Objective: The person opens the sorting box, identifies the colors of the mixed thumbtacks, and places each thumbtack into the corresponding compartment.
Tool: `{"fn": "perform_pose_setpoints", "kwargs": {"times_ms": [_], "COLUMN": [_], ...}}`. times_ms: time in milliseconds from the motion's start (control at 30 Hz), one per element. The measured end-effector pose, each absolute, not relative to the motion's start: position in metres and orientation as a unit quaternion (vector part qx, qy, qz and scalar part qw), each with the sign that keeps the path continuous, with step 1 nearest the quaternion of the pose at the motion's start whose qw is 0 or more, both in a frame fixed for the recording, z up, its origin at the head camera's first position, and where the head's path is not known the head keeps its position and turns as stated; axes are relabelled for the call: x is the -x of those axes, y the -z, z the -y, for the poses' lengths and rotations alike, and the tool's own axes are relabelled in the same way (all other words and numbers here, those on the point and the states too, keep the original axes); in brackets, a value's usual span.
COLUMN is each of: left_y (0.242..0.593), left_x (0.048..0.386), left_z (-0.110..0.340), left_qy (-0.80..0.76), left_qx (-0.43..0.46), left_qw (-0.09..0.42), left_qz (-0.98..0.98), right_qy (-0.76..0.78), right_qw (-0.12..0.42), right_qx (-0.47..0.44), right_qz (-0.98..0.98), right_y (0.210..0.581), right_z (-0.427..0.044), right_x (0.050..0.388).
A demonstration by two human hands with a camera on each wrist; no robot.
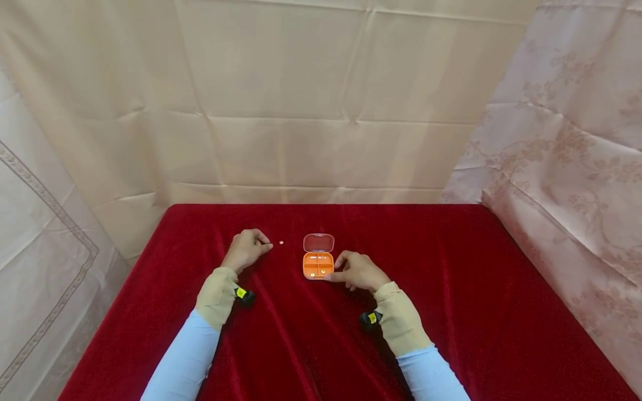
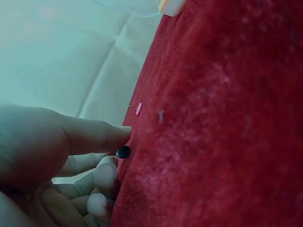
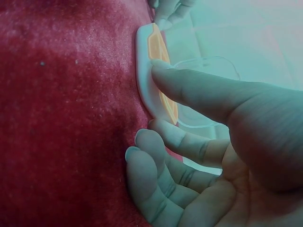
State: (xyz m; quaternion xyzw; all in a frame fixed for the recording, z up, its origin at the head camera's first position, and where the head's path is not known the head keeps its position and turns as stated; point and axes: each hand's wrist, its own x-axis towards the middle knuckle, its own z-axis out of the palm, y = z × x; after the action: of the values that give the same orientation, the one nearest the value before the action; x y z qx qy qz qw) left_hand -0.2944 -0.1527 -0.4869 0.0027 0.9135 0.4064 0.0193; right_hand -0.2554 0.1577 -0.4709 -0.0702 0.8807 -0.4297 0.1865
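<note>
So, the right hand (image 1: 362, 272) pinches the open box (image 1: 318, 265) on red cloth (image 1: 426, 267); left hand (image 1: 244, 249) is narrow, dark pill (image 2: 123, 152) at its tips, can't tell if pinched. Pink pill (image 2: 138, 109) lies just past it. Yellow tags (image 1: 373, 318) at the wrists, too small to read.

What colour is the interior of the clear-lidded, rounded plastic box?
The box interior is orange; the head view shows it best.

Behind the red cloth (image 1: 411, 234) hangs a creased beige curtain (image 1: 281, 83), with floral drapery (image 1: 572, 167) at right.
</note>
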Motion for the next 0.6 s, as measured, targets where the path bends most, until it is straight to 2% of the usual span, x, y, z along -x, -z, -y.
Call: {"fn": "perform_pose_setpoints", "kwargs": {"times_ms": [333,600], "left_y": [0.4850,0.4835], "left_x": [0.2944,0.2920], "left_z": [0.1562,0.1579], "left_qy": [-0.429,-0.440], "left_qx": [-0.011,0.002], "left_qw": [0.040,0.031], "left_qz": [-0.902,-0.898], "right_qy": [0.420,0.420], "right_qw": [0.188,0.187], "right_qx": [0.066,0.069], "right_qz": [-0.885,-0.885], "right_y": [0.4703,0.4709], "right_z": [-0.1574,-0.1572], "right_x": [0.2554,0.2558]}}
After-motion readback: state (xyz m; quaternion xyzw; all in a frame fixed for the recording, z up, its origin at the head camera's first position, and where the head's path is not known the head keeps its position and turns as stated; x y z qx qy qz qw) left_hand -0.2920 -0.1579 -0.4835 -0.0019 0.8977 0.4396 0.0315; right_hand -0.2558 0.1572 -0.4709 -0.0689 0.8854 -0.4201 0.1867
